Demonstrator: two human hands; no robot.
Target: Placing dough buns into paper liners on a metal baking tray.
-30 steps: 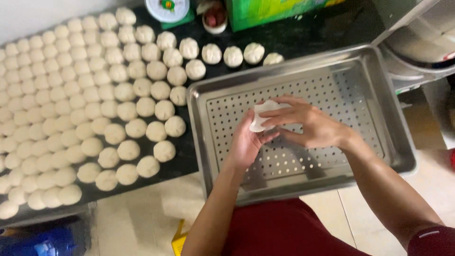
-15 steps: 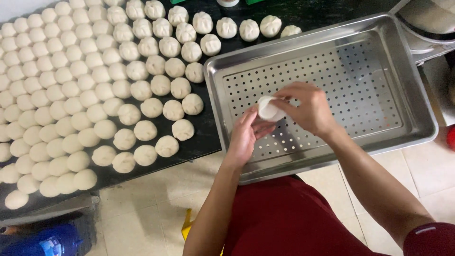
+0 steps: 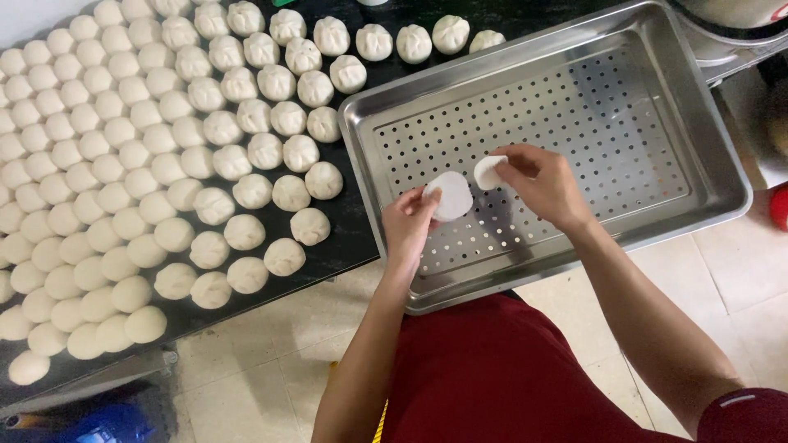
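Over the perforated steel tray [image 3: 706,156], the left hand [image 3: 408,226] pinches a white round disc [image 3: 451,195] at its left edge, fingers closed on it, while the right hand [image 3: 546,184] holds a smaller white piece [image 3: 490,172] between thumb and fingertips; whether these are paper liners or thin dough is hard to tell. Both pieces hang in the air just above the tray's near-left part, close together but apart, and the tray holds nothing else. To the left, on the dark table [image 3: 353,238], lie rows of dough balls [image 3: 164,164], with pleated buns [image 3: 316,86] at the far end of the rows, the nearest of them just beside the tray's left rim. The likely risks, as I judge them: the disc is held only by its edge, so it could fold, droop or slip from the fingers and land crooked over the holes; the two pieces could stick together if they touch. The tray juts past the near table edge toward the red apron [image 3: 492,377], so a push of the forearms could tip or shift it.
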